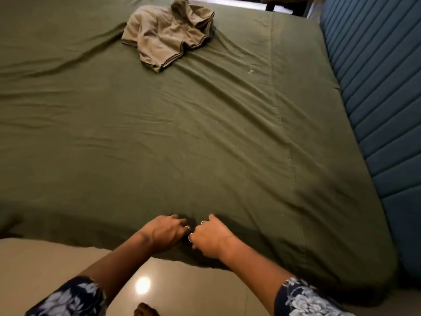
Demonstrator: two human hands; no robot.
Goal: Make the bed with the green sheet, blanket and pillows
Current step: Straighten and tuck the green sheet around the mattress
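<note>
The green sheet (pixel 182 133) covers the bed and fills most of the frame, creased toward the upper middle. At the lower centre, the left hand (pixel 163 233) and the right hand (pixel 208 239) sit close together at the sheet's near edge, both with fingers curled into the fabric, gripping it. A crumpled beige cloth (pixel 166 35) lies on the sheet at the upper centre, well apart from the hands. A blue padded headboard (pixel 376 87) runs down the right edge. Pale floor (pixel 45 270) shows at the lower left.
</note>
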